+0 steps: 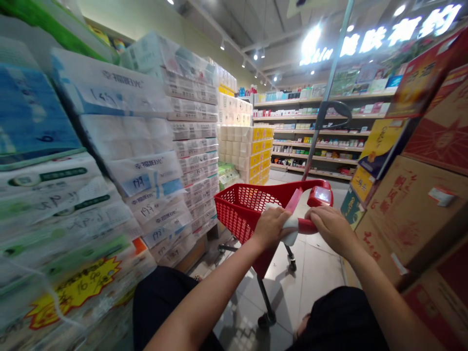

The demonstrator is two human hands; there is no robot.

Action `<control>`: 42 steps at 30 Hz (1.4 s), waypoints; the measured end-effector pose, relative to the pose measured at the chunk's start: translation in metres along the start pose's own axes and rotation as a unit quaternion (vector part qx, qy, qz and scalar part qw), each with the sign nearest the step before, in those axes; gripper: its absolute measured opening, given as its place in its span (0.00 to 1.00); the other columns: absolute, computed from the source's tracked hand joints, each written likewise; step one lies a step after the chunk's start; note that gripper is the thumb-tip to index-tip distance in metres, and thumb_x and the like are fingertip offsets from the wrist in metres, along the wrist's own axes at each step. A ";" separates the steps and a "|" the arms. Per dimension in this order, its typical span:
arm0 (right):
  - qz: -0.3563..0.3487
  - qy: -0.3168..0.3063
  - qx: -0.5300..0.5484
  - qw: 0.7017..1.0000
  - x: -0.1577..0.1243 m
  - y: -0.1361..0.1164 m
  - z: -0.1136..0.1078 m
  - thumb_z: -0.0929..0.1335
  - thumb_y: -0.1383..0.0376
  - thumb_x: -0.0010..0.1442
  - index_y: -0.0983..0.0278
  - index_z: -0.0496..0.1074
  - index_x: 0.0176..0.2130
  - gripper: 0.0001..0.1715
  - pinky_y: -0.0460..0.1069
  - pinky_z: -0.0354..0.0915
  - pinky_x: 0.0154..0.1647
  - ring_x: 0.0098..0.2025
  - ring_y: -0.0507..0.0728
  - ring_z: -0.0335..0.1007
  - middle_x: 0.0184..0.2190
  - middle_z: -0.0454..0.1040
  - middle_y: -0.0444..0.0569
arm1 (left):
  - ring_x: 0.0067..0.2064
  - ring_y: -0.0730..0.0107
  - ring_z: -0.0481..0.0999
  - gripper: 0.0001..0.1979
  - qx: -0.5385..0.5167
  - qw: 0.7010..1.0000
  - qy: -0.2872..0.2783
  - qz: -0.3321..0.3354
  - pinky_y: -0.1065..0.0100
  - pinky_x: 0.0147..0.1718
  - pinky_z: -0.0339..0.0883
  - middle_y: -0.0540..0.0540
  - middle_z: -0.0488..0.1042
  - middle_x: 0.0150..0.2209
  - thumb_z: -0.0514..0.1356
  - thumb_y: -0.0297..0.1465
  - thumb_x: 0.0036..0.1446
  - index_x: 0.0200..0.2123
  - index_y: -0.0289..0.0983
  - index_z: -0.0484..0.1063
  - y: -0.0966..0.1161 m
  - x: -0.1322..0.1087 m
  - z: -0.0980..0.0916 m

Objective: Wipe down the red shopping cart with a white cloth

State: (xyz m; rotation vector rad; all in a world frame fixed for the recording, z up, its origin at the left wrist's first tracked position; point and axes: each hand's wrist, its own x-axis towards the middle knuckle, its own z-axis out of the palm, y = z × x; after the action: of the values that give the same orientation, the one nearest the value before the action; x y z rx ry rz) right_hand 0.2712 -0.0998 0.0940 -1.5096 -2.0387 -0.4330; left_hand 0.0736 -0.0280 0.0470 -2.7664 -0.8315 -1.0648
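Forearms [214, 292], red cart [237, 210] ahead, handle [307, 225] in grip [270, 226]

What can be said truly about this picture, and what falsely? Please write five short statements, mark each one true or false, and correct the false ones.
1. The left hand and the right hand are both on the red handle. True.
2. The cart's basket is blue with solid walls. False: the basket is red, with many holes.
3. Wrapped packs are stacked at the picture's left. True.
4. The bright sign hangs at the lower left. False: the sign is at the upper right.
5. Cardboard boxes are piled at the picture's right. True.
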 end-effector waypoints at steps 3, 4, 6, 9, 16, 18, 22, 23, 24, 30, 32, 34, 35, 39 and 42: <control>0.007 0.001 -0.160 0.987 0.001 -0.034 0.002 0.58 0.58 0.65 0.62 0.67 0.28 0.18 0.55 0.56 0.43 0.35 0.59 0.68 0.27 0.74 0.50 | 0.47 0.59 0.67 0.21 -0.004 1.000 0.009 -0.007 0.60 0.46 0.61 0.44 0.68 0.48 0.50 0.48 0.63 0.51 0.42 0.65 0.003 0.004 0.003; 0.011 0.017 -0.198 0.980 0.002 -0.042 0.004 0.59 0.58 0.65 0.62 0.67 0.28 0.18 0.55 0.55 0.42 0.34 0.59 0.68 0.27 0.74 0.51 | 0.47 0.59 0.67 0.21 -0.004 1.000 0.013 -0.009 0.60 0.46 0.61 0.44 0.68 0.48 0.50 0.48 0.64 0.51 0.42 0.65 0.004 0.004 0.004; 0.012 0.049 -0.227 0.973 0.001 -0.048 0.008 0.59 0.59 0.66 0.63 0.67 0.28 0.18 0.55 0.54 0.42 0.33 0.59 0.68 0.27 0.74 0.52 | 0.48 0.59 0.67 0.21 0.000 1.000 0.019 -0.009 0.60 0.46 0.61 0.44 0.68 0.49 0.49 0.48 0.64 0.52 0.42 0.65 0.005 0.003 0.006; -0.030 0.073 -0.195 0.978 -0.001 -0.039 0.013 0.58 0.63 0.67 0.63 0.67 0.28 0.17 0.53 0.54 0.44 0.34 0.56 0.67 0.26 0.73 0.48 | 0.49 0.58 0.67 0.22 0.018 1.000 0.019 -0.002 0.59 0.47 0.61 0.43 0.68 0.49 0.48 0.48 0.64 0.53 0.42 0.64 -0.001 -0.001 0.007; -0.083 0.113 -0.154 0.978 -0.004 -0.010 0.020 0.59 0.64 0.65 0.62 0.67 0.27 0.17 0.52 0.55 0.42 0.31 0.55 0.63 0.24 0.70 0.46 | 0.49 0.60 0.68 0.20 0.033 0.999 -0.010 -0.016 0.59 0.50 0.59 0.44 0.70 0.49 0.47 0.43 0.67 0.56 0.40 0.63 -0.065 -0.032 0.009; -0.078 0.125 -0.139 0.979 -0.006 -0.003 0.021 0.59 0.65 0.65 0.61 0.68 0.27 0.16 0.52 0.55 0.41 0.30 0.55 0.63 0.24 0.71 0.46 | 0.48 0.61 0.68 0.18 0.047 0.997 -0.020 -0.053 0.59 0.51 0.59 0.44 0.70 0.47 0.47 0.41 0.67 0.54 0.39 0.65 -0.088 -0.045 0.007; -0.038 0.163 -0.138 0.976 -0.008 0.006 0.022 0.59 0.64 0.64 0.61 0.66 0.23 0.18 0.52 0.56 0.39 0.29 0.55 0.62 0.21 0.67 0.46 | 0.48 0.62 0.67 0.16 0.078 0.991 -0.037 -0.104 0.60 0.51 0.58 0.44 0.70 0.48 0.47 0.39 0.67 0.51 0.40 0.67 -0.117 -0.066 0.005; -0.028 0.172 -0.140 0.975 -0.008 0.006 0.023 0.59 0.64 0.64 0.61 0.64 0.22 0.19 0.52 0.56 0.38 0.29 0.55 0.61 0.20 0.66 0.46 | 0.48 0.62 0.67 0.16 0.082 0.990 -0.035 -0.109 0.60 0.51 0.57 0.44 0.71 0.48 0.47 0.39 0.67 0.51 0.40 0.67 -0.119 -0.069 0.005; -0.019 0.180 -0.141 0.973 -0.007 0.006 0.023 0.60 0.65 0.63 0.60 0.63 0.21 0.19 0.52 0.56 0.38 0.28 0.55 0.61 0.19 0.65 0.46 | 0.48 0.62 0.67 0.17 0.086 0.989 -0.030 -0.113 0.60 0.51 0.57 0.45 0.71 0.48 0.47 0.40 0.67 0.51 0.40 0.67 -0.120 -0.071 0.006; 0.007 0.205 -0.146 0.968 -0.004 0.006 0.027 0.60 0.65 0.63 0.60 0.61 0.19 0.20 0.52 0.56 0.38 0.28 0.55 0.60 0.19 0.65 0.47 | 0.47 0.62 0.66 0.18 0.105 0.986 0.004 -0.127 0.58 0.52 0.55 0.44 0.70 0.47 0.44 0.41 0.68 0.49 0.40 0.68 -0.097 -0.069 0.012; 0.006 0.207 -0.153 0.966 -0.003 0.007 0.029 0.61 0.65 0.62 0.61 0.62 0.19 0.20 0.51 0.56 0.37 0.28 0.55 0.60 0.19 0.65 0.46 | 0.47 0.62 0.65 0.17 0.096 0.989 0.008 -0.111 0.58 0.51 0.56 0.44 0.70 0.47 0.44 0.40 0.68 0.49 0.40 0.67 -0.083 -0.062 0.014; 0.005 0.209 -0.158 0.965 -0.002 0.008 0.031 0.61 0.65 0.62 0.61 0.62 0.19 0.20 0.51 0.56 0.37 0.27 0.55 0.61 0.19 0.66 0.46 | 0.47 0.61 0.65 0.16 0.080 0.993 0.015 -0.083 0.58 0.51 0.56 0.44 0.69 0.47 0.45 0.40 0.68 0.50 0.40 0.66 -0.064 -0.052 0.018; 0.005 0.209 -0.159 0.965 -0.002 0.008 0.031 0.61 0.65 0.62 0.61 0.62 0.19 0.19 0.51 0.56 0.37 0.27 0.55 0.61 0.19 0.66 0.46 | 0.47 0.61 0.65 0.16 0.072 0.995 0.021 -0.069 0.57 0.51 0.56 0.44 0.68 0.48 0.45 0.40 0.68 0.51 0.39 0.65 -0.054 -0.046 0.021; 0.006 0.209 -0.157 0.965 0.000 0.008 0.032 0.61 0.66 0.62 0.61 0.62 0.19 0.19 0.51 0.56 0.37 0.27 0.55 0.61 0.18 0.66 0.45 | 0.49 0.57 0.63 0.19 0.053 0.995 0.063 -0.062 0.54 0.52 0.56 0.41 0.65 0.50 0.47 0.40 0.66 0.55 0.37 0.60 -0.015 -0.026 0.033; 0.011 0.209 -0.153 0.966 0.001 0.011 0.034 0.61 0.66 0.61 0.61 0.62 0.19 0.19 0.51 0.57 0.38 0.28 0.55 0.61 0.19 0.66 0.46 | 0.51 0.55 0.62 0.20 0.039 0.993 0.083 -0.071 0.53 0.51 0.56 0.39 0.63 0.50 0.47 0.39 0.66 0.56 0.36 0.58 0.003 -0.018 0.038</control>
State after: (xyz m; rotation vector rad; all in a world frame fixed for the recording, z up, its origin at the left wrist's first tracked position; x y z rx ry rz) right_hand 0.2730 -0.0770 0.0671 -1.4574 -1.6743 -1.0045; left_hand 0.0874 -0.0297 0.0071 -2.5462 -1.0347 -1.2363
